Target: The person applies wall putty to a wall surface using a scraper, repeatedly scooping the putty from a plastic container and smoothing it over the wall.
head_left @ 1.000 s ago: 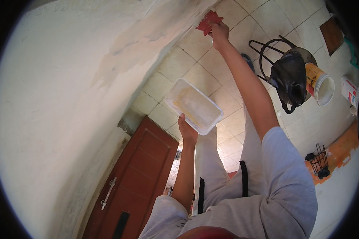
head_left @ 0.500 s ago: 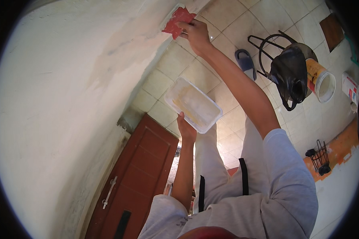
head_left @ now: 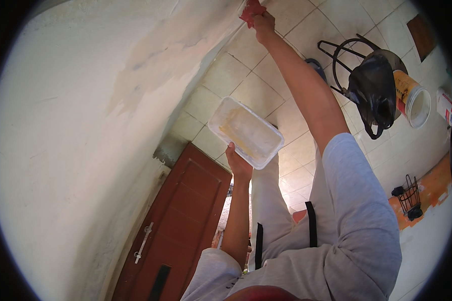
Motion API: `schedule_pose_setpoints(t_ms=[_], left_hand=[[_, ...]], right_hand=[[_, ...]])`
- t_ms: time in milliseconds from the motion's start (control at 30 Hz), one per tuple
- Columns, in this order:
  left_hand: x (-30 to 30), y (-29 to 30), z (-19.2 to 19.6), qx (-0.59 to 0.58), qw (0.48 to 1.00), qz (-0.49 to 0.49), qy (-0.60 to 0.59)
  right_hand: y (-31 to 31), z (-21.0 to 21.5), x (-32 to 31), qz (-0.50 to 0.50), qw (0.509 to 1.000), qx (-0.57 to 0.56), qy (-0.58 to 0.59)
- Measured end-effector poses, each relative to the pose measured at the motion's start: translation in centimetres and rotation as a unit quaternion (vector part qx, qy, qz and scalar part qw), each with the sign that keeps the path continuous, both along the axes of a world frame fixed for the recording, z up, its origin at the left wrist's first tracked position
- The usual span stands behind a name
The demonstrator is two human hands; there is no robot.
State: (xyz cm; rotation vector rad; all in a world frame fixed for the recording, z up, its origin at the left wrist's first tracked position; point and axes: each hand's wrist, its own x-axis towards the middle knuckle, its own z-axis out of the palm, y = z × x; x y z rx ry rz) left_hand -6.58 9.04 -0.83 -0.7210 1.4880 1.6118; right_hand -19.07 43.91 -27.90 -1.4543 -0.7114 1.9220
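Note:
My left hand (head_left: 239, 161) grips the near edge of a shallow white plastic tray (head_left: 271, 153), thumb over its rim. A thin tan and whitish residue lies inside the tray. Far out at the top, my right hand (head_left: 264, 24) is closed around a ragged red scraper (head_left: 252, 11), its blade edge close against the wall (head_left: 85, 100); the upper part runs out of the picture. A damp-looking darker patch (head_left: 140, 75) marks the pale wall left of it.
A brown door (head_left: 176, 215) with a white handle stands at lower left. On the tiled floor (head_left: 258, 95) to the right are a black stool frame (head_left: 331, 50) with a black plastic bag (head_left: 371, 90), a yellow-labelled bucket (head_left: 412, 98) and a dark sandal (head_left: 316, 69). A black wire rack (head_left: 411, 198) hangs farther right.
My right hand has moved the red scraper up and to the right along the wall, toward the top edge. The tray stays nearly in place in my left hand.

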Motion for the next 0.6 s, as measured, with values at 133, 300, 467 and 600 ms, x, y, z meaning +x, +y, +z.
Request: schedule_pose_setpoints(t_ms=[133, 300, 467, 600], left_hand=[[-0.1, -0.2, 0.8, -0.006, 1.000, -0.006, 0.007], [-0.4, -1.0, 0.6, 0.001, 1.000, -0.012, 0.002], [-0.5, -0.5, 0.8, -0.007, 1.000, -0.016, -0.005], [-0.6, -0.2, 1.2, 0.019, 1.000, 0.016, -0.013]], right_hand=[[-2.8, 3.0, -1.5, -0.004, 1.000, -0.007, 0.013], [-5.4, 9.9, -1.3, -0.003, 0.997, -0.039, 0.063], [-8.6, 16.4, 0.1, 0.066, 0.995, 0.000, 0.070], [-10.8, 18.0, 2.2, 0.210, 0.975, 0.072, 0.020]])
